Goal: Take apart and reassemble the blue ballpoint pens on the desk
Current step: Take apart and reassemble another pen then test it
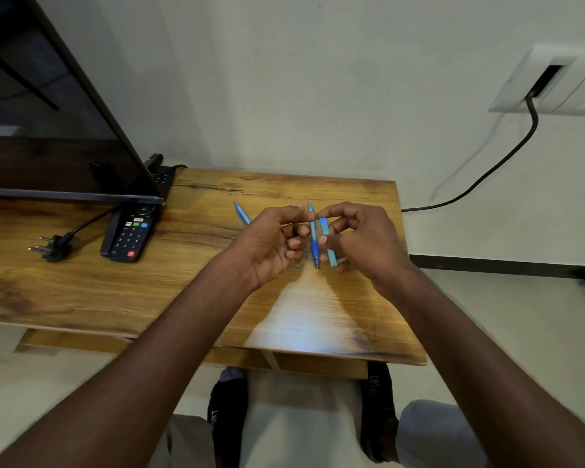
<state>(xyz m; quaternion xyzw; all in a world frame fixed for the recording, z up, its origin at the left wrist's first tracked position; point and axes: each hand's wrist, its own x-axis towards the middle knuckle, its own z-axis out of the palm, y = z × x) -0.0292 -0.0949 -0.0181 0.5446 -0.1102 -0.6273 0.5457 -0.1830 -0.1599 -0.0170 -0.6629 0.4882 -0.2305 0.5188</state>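
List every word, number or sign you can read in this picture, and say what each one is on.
"SPORT" on the right slipper, running down its strap.
"...ORT" on the left slipper; the first letters are out of sight.
Remote control: number keys and a red logo button show, but are too small and blurred to read.
Pens: no print can be made out.

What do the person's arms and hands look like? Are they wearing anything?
Both arms are bare all the way down, with no sleeves showing. The left hand and right hand wear no gloves, and no watch or bracelet shows on either wrist. I can't see any rings on the fingers that show.
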